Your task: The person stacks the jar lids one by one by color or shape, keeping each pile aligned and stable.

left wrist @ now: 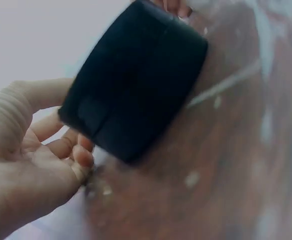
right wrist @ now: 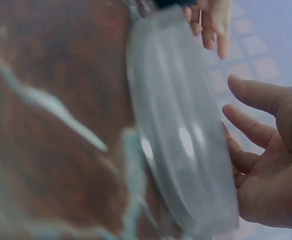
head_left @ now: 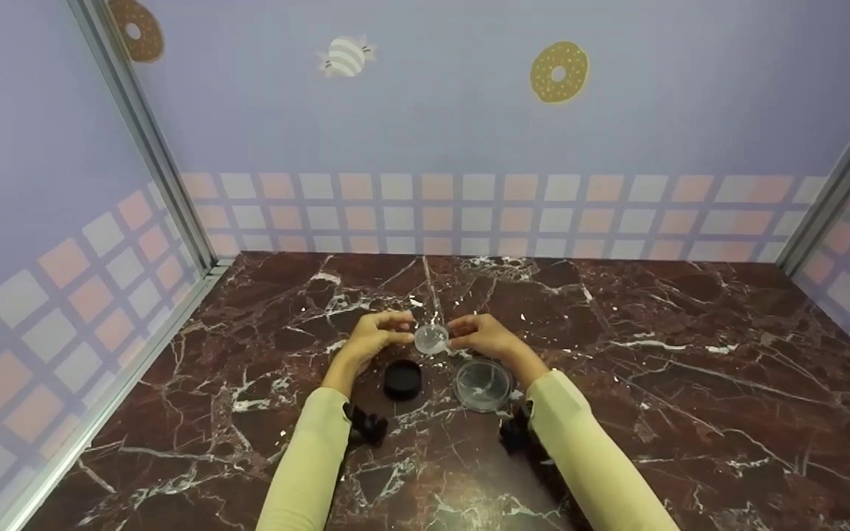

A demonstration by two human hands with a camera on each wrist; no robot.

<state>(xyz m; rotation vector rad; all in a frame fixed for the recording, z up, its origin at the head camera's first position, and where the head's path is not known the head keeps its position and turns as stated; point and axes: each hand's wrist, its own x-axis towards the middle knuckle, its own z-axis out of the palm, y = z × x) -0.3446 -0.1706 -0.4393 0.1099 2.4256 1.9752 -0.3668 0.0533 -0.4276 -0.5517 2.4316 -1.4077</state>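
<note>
A small clear round dish (head_left: 432,338) sits between the two hands in the head view. My left hand (head_left: 373,341) holds its left edge, with thumb and forefinger tips right at the rim. At the opposite edge, my right hand (head_left: 490,338) has its fingertips on the rim too. In the left wrist view the black round container (left wrist: 135,82) hides the left fingertips, and the other fingers (left wrist: 83,155) curl in. A larger clear round container (right wrist: 181,125) covers the dish in the right wrist view, beside the right hand (right wrist: 271,145).
On the dark red marbled table (head_left: 690,413), the black container (head_left: 403,380) stands just in front of the left hand, and the larger clear container (head_left: 482,386) in front of the right. A patterned wall (head_left: 462,133) closes the back. Dark wrist mounts (head_left: 367,426) sit under both sleeves.
</note>
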